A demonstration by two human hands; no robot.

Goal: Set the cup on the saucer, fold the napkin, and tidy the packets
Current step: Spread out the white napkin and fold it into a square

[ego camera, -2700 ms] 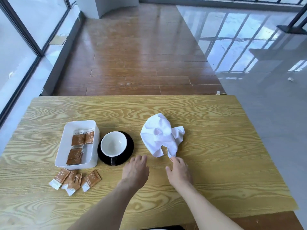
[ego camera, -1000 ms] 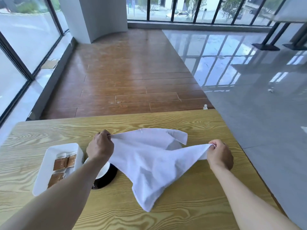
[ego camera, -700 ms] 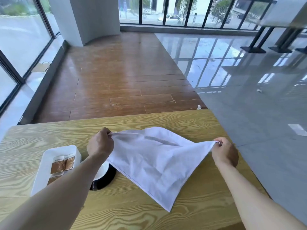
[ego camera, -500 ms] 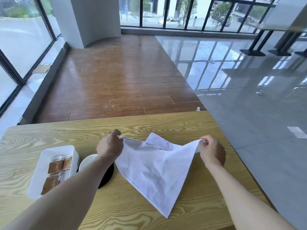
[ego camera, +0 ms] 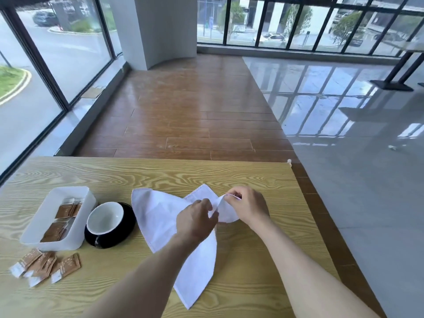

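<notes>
A: Where is the napkin [ego camera: 160,216] seen from the head camera?

B: It is spread on the wooden surface [ego camera: 252,175], right of the cup [ego camera: 106,218], which is set on the black saucer [ego camera: 124,235]. One corner is pinched by the left hand [ego camera: 195,222], another by the right hand [ego camera: 249,208].

A: And the packets?

B: Some are kept in the white tray [ego camera: 43,228]; loose packets [ego camera: 46,266] are scattered near it.

No legible text anywhere
</notes>
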